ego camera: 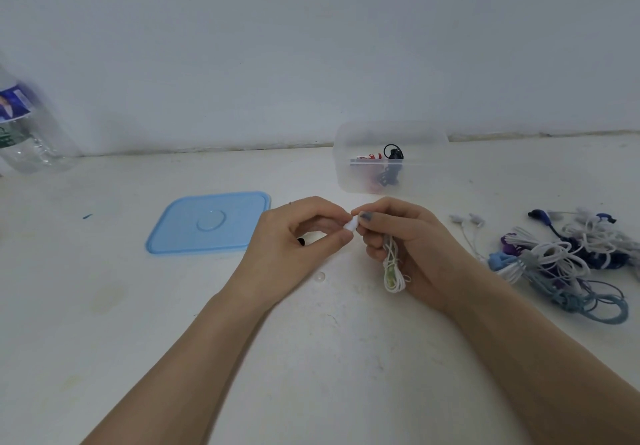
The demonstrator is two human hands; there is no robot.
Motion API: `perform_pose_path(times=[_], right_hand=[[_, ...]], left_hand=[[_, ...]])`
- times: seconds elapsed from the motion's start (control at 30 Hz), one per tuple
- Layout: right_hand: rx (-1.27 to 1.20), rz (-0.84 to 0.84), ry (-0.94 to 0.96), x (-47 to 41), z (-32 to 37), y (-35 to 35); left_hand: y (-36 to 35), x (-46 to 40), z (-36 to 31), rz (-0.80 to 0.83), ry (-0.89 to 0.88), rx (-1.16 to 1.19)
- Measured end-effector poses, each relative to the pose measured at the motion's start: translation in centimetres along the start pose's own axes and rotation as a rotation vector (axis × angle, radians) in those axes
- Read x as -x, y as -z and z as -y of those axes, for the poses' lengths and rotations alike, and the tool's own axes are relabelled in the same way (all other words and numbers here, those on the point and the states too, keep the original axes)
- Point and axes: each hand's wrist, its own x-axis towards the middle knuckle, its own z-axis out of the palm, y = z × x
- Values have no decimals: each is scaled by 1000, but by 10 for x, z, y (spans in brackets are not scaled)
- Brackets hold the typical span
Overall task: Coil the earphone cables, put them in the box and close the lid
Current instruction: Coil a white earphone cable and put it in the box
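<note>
White tabletop (pixel 311 358). Blue lid (pixel 207 223) lies flat at 9 o'clock of the hands. Clear box (pixel 391 157), open, at 12 o'clock, holds coiled earphones. Loose earphone pile (pixel 568 257) at 3 o'clock. Right hand (pixel 408 240) grips a coiled white cable (pixel 393 268); left hand (pixel 298 237) fingers pinch its white end (pixel 351 226).

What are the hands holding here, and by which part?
Both hands hold one white earphone cable. The right hand grips the top of its coiled bundle; the left hand pinches the white end piece sticking out.
</note>
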Motion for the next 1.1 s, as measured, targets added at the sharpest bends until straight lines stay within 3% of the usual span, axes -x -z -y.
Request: perform_pose_path(times=[0.57,0.83,1.0,1.1], right_hand=[[2,28,-48,3,3,-2],[-7,36,-58,3,5,-2],[-18,19,-52,1,3,-2],[-23,16,-44,1,2,-2]], left_hand=[[0,0,4,57,40,104],[0,0,3,79,91,263],[-1,1,2,30,72,195],[-3,2,6,-23,20,35]])
